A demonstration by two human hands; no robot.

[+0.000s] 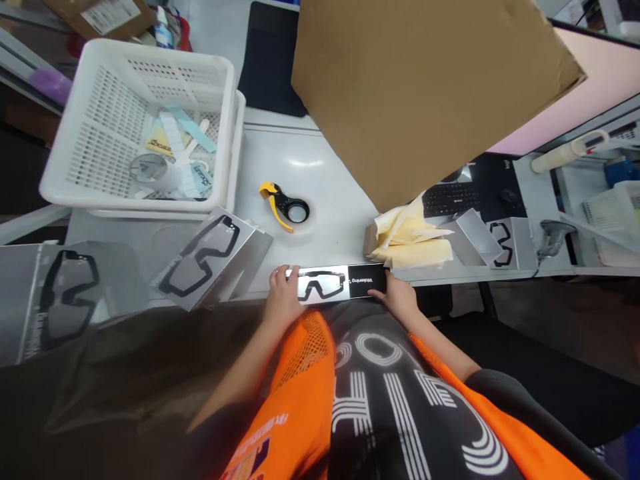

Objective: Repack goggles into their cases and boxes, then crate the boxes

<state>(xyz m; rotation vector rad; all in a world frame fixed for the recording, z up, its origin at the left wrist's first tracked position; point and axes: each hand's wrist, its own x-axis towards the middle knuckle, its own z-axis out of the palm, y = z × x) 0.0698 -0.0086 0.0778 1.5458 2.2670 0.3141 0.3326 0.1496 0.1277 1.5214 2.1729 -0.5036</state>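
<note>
One slim box [342, 283] is gripped between the left hand [285, 291] and right hand [398, 295].

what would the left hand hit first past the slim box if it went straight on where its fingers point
Beyond the slim box, the left hand would probably meet the yellow-and-black tool on the white table, though its exact heading and height are unclear.

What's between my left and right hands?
In the head view, a slim box printed with glasses, its ends held by the left hand and right hand.
</note>
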